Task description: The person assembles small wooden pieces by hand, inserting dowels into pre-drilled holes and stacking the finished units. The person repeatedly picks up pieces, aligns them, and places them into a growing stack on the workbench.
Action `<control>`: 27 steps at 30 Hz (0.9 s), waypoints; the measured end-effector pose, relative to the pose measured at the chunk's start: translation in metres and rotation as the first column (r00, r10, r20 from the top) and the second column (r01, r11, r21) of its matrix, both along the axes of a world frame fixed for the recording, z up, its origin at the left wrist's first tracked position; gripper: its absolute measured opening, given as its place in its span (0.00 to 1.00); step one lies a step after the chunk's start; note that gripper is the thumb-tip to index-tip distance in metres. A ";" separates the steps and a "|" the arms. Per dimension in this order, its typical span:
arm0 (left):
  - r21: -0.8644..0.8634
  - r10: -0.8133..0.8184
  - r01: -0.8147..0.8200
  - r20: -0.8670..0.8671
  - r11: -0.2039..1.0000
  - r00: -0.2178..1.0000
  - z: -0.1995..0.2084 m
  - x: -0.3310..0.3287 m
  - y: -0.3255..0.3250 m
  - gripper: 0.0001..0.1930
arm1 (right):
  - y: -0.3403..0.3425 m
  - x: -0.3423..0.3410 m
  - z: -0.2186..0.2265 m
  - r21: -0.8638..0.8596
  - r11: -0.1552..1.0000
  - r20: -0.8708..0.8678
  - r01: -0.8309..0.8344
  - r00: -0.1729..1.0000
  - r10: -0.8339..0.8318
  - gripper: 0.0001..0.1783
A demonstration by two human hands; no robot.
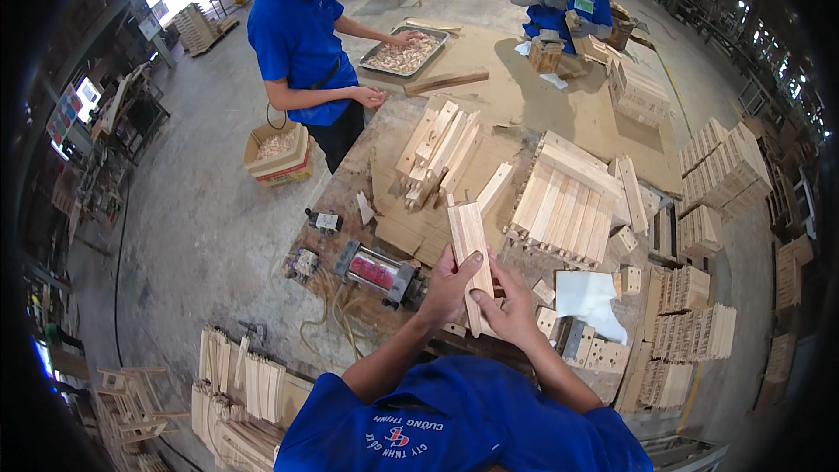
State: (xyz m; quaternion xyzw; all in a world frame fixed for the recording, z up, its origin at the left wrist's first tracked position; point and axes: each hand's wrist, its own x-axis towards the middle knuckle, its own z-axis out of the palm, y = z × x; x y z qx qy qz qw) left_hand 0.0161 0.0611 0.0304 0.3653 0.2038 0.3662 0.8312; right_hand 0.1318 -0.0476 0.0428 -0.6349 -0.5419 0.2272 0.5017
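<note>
Both my hands grip a pale wooden bar (469, 234) above the near edge of the workbench, its far end tilted away from me. Seams along it suggest more than one bar held together, and small pegs stick out at the far end. My left hand (450, 288) closes round its left side with the thumb on top. From the right, my right hand (512, 306) wraps the lower part. Just beyond lies a loose bar (495, 188). A pile of bars (440, 149) sits farther left, and a neat stack of pegged bars (564, 210) lies to the right.
A pneumatic cylinder (376, 273) with hoses is left of my hands. Drilled wooden blocks (605, 355) and a white sheet (587, 299) lie right. One co-worker (297, 44) reaches into a metal tray of dowels (405, 54); another (566, 0) handles wood across the table. Stacks (725, 170) stand right.
</note>
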 end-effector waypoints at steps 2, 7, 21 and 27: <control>0.023 0.083 -0.083 -0.042 0.996 0.996 -0.006 0.006 -0.008 0.18 | -0.001 -0.004 0.016 -0.041 0.999 0.189 0.031 0.982 -0.023 0.45; 0.044 0.126 -0.122 -0.090 0.992 0.988 -0.021 0.020 -0.028 0.20 | -0.003 -0.012 0.026 -0.135 0.980 0.335 0.143 0.938 -0.091 0.49; 0.079 0.088 -0.054 -0.546 0.995 0.833 -0.060 -0.077 -0.008 0.21 | -0.054 0.057 -0.027 -0.544 0.827 0.516 0.141 0.834 0.197 0.37; 0.141 0.391 -0.373 -0.502 0.917 0.771 -0.044 -0.139 0.045 0.19 | -0.053 0.046 -0.050 -0.627 0.775 0.531 0.082 0.772 0.348 0.32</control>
